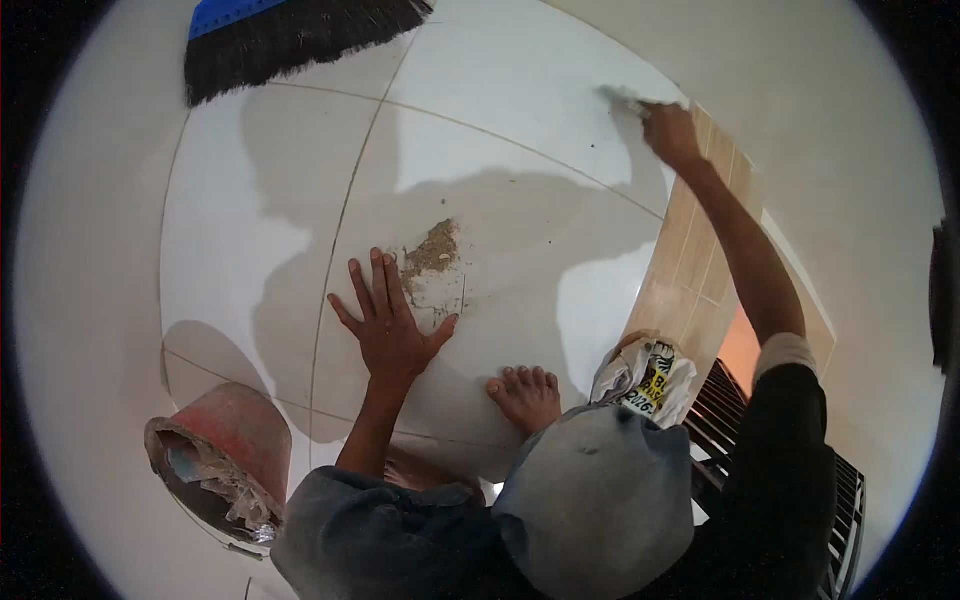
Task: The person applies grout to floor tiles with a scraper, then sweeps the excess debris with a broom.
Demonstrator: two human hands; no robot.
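Note:
My left hand lies flat with its fingers spread on the pale floor tiles. Just beyond its fingertips and thumb is a patch of brown, crumbly debris, with finer bits scattered below it. My right hand is stretched out to the upper right, its fingers closed around a small, pale tool. Motion blurs the tool's end, so its exact kind cannot be made out. It is over the tile close to the wood-look tile strip.
A broom head with black bristles is at the top left. A worn red bucket holding crumpled plastic lies tipped at the lower left. Beside my bare foot sits a printed plastic bag. Dark metal bars stand at the lower right.

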